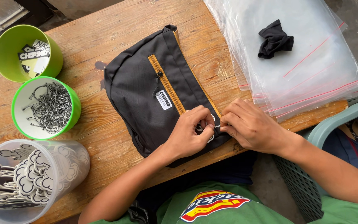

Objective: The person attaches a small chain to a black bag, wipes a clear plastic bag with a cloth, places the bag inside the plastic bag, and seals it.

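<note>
Here, pinching a small black-and-white tag (207, 132) between left hand (189, 132) and right hand (251, 126), fingers closed together, against the black fabric bag with orange zips (146, 91)

Both forearms angle inward, left hand (188, 132) and right hand (249, 126) meeting with fingertips pinched together.

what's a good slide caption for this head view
Both hands pinch a small tag at the black bag's edge on a wooden table.

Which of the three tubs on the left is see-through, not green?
The clear tub nearest the person, lying tilted and full of cloud-shaped tags. The other two tubs, holding cords and cards, are green.
</note>
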